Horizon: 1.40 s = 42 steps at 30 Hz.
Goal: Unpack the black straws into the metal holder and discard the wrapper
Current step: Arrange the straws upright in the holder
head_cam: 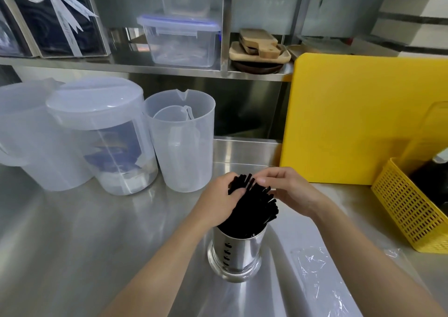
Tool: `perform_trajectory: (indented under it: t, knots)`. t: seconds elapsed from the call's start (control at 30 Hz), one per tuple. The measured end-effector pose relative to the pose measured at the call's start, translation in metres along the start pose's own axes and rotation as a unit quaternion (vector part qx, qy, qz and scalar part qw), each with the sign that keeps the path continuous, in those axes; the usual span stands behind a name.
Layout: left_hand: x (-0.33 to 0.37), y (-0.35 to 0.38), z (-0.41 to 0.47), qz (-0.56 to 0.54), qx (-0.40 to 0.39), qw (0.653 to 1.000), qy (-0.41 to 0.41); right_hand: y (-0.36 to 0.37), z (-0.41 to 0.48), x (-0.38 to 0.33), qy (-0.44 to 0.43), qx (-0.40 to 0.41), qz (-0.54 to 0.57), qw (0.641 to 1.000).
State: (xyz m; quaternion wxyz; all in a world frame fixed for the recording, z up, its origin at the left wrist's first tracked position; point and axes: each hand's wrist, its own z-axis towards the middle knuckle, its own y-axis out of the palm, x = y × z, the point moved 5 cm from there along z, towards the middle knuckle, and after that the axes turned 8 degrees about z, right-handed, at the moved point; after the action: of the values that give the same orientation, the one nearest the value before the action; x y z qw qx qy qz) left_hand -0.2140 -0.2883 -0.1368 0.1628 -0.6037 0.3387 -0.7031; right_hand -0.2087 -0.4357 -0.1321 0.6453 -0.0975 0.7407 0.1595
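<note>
- Left hand (pixel 219 201) curled around the top of the black straws (pixel 252 210), thumb pressed on their ends.
- Right hand (pixel 287 190) pinching the same bundle from the other side, fingertips (pixel 263 180) on the upper ends.
- Below both hands, straws standing tilted in the metal holder (pixel 234 253).
- Right of the holder, under the right forearm, clear wrapper (pixel 315 268) lying flat.
- Beyond the fingers, translucent pitchers (pixel 179 142); farther right, yellow board (pixel 351 118) and yellow basket (pixel 407 210).
- All on a steel counter (pixel 72 232).
- Straws matte black, fanned at the top.
</note>
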Motion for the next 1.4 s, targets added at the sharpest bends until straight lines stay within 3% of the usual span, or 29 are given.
perform_trajectory:
  t: [0.4,0.6,1.23,1.4]
  knots:
    - [-0.01,0.003,0.003,-0.155,-0.014,0.987,-0.044,0.0,0.007,-0.015,0.037,0.024,-0.059,0.997]
    - [-0.01,0.004,0.003,-0.178,-0.042,0.982,-0.043,0.007,0.014,-0.028,-0.003,0.048,-0.127,0.991]
    - [-0.006,-0.005,0.006,-0.242,-0.018,0.969,-0.035,0.007,0.017,-0.014,-0.029,0.018,-0.017,0.999]
    - [-0.008,-0.005,0.007,-0.243,-0.012,0.969,-0.035,0.012,0.018,-0.016,-0.057,0.02,-0.059,0.996]
